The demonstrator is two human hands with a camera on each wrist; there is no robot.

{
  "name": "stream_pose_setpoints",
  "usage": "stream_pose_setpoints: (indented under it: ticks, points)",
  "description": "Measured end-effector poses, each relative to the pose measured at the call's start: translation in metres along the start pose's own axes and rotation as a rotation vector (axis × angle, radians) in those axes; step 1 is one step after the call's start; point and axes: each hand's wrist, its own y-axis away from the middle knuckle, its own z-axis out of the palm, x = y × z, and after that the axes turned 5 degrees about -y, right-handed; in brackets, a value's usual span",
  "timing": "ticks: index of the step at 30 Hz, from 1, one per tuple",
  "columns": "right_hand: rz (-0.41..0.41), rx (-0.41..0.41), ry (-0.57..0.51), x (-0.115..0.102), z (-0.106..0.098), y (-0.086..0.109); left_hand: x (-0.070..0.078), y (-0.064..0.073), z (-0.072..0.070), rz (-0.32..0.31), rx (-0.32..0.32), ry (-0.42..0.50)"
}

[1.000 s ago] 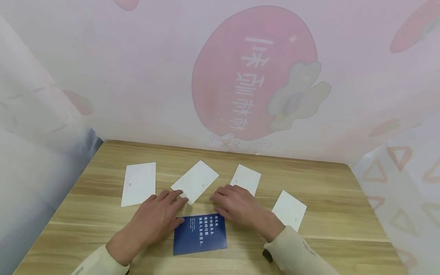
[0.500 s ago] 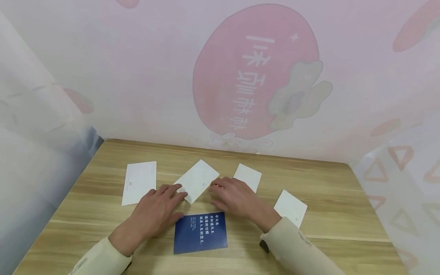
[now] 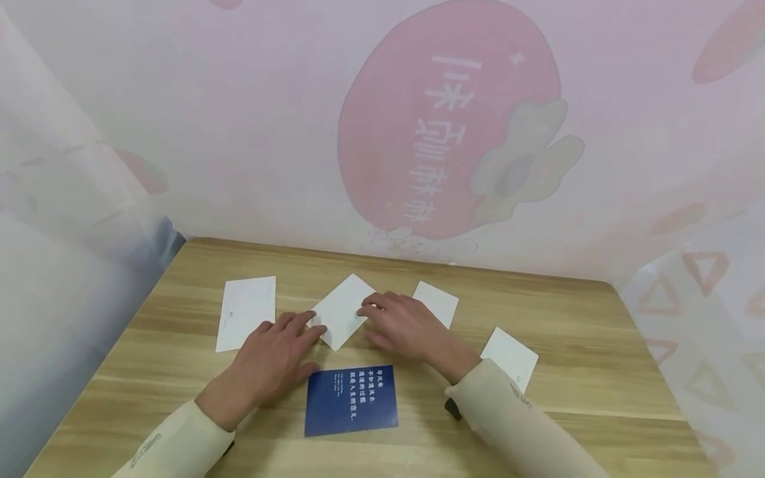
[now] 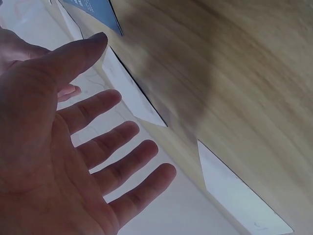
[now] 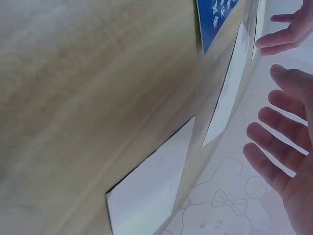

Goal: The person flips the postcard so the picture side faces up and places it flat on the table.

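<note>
A blue card [image 3: 351, 406] printed with white Chinese characters lies flat on the wooden table between the two forearms. Beyond it a white card [image 3: 339, 311] lies at a slant. My left hand [image 3: 270, 358] has its fingertips over that card's left corner, its thumb near the blue card's upper left corner. In the left wrist view the left fingers [image 4: 117, 176] are spread, the palm bare. My right hand [image 3: 406, 326] reaches over the slanted card's right edge. Its fingers [image 5: 279, 137] look loosely extended in the right wrist view, with nothing in them.
One white card [image 3: 246, 312] lies at the left, another [image 3: 439, 302] behind the right hand, and a third [image 3: 510, 357] beside the right forearm. A pale curtain [image 3: 269, 133] with a strawberry print hangs behind the wooden table [image 3: 586, 345].
My right hand has moved forward and left, from beside the blue card's upper corner to the slanted white card's right edge. The left hand has shifted slightly forward. The cards stay put.
</note>
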Motion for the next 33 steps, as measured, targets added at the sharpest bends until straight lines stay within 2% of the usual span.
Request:
stream_pose_setpoints:
  ticks: [10,15,24,33]
  points:
    - [0.03,-0.019,0.009,0.004,-0.001,-0.009,-0.007,-0.007,-0.006,-0.021,-0.039,0.008]
    - [0.077,-0.056,-0.033,0.006,-0.002,-0.011,-0.01,-0.009,-0.007,-0.037,-0.063,0.026]
    - [0.175,-0.087,-0.143,0.011,0.001,-0.016,-0.017,-0.013,-0.006,-0.046,-0.058,0.041]
    - [0.189,-0.082,-0.175,0.016,0.008,-0.022,-0.027,-0.014,-0.007,-0.059,-0.071,0.031]
